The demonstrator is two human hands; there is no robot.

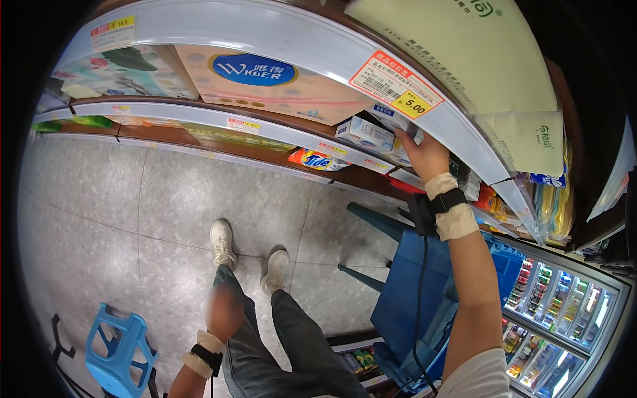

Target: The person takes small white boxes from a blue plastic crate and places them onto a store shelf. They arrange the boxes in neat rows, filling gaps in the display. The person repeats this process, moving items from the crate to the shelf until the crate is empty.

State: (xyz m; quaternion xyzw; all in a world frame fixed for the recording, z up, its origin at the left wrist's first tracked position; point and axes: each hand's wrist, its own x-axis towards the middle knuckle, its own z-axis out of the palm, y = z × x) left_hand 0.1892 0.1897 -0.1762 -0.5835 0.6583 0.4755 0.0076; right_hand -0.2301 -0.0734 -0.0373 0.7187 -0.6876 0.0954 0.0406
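My right hand (429, 155) reaches into a store shelf (249, 35), under its upper ledge and among small boxed goods. Its fingers touch or lie close to these boxes, but the fingertips are partly hidden, so I cannot tell whether they grip one. Left of the hand sits a white-and-blue carton (366, 133), with another small box (390, 115) behind it. Low over my left thigh hangs my left hand (225, 309), blurred, with no object visible in it. Both wrists wear beige wraps and black straps.
A large pink Wider tissue pack (278, 89) fills the shelf's middle. Below it lies a Tide bag (318, 159). A blue plastic chair (408, 293) stands at my right, a light blue stool (117, 343) at lower left. A lit drinks cooler (552, 298) is farther right.
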